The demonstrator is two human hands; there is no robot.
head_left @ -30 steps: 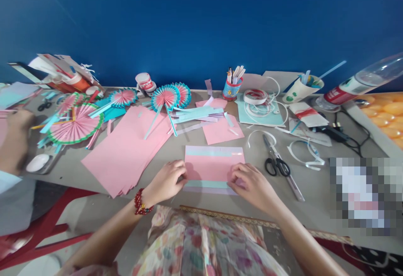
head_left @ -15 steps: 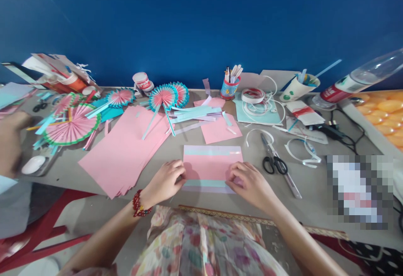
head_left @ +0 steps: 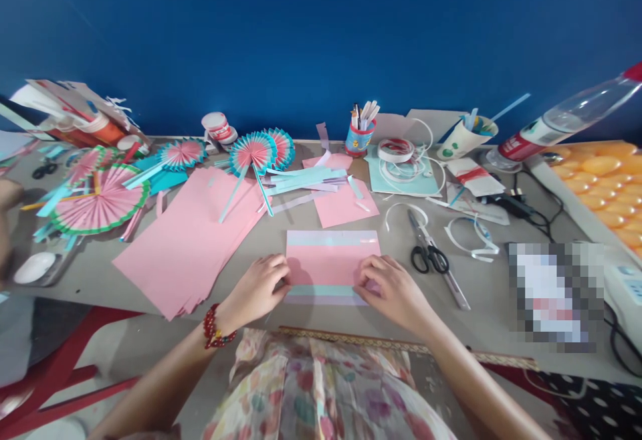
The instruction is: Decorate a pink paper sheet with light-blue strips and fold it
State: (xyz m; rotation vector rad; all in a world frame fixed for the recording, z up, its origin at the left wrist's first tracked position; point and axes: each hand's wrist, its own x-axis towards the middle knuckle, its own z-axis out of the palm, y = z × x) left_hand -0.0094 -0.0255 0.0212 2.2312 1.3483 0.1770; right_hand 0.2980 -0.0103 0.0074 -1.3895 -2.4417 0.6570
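Observation:
A pink paper sheet point(head_left: 326, 263), banded with light blue and lilac strips along its far and near edges, lies on the table in front of me. My left hand point(head_left: 258, 289), with a red bead bracelet at the wrist, is closed with curled fingers at the sheet's left edge. At the right edge, my right hand point(head_left: 391, 289) is closed in the same way, thumb and fingers pinched on the paper. The fingertips are partly hidden. Scissors point(head_left: 429, 249) with black handles lie right of my right hand. Larger pink sheets point(head_left: 185, 246) are stacked to the left.
Pleated paper fans point(head_left: 253, 152) and paper strips point(head_left: 305, 182) lie farther back. A pencil cup point(head_left: 360, 138), a roll of white tape point(head_left: 396, 151), a paper cup point(head_left: 466, 138) and a plastic bottle point(head_left: 542, 136) stand near the blue wall. Another person's hand point(head_left: 7, 219) shows at far left.
The whole view has shifted slightly, so things sit farther left in the picture. Both my hands stay at the sheet's edges. The other person's hand has moved mostly out of view.

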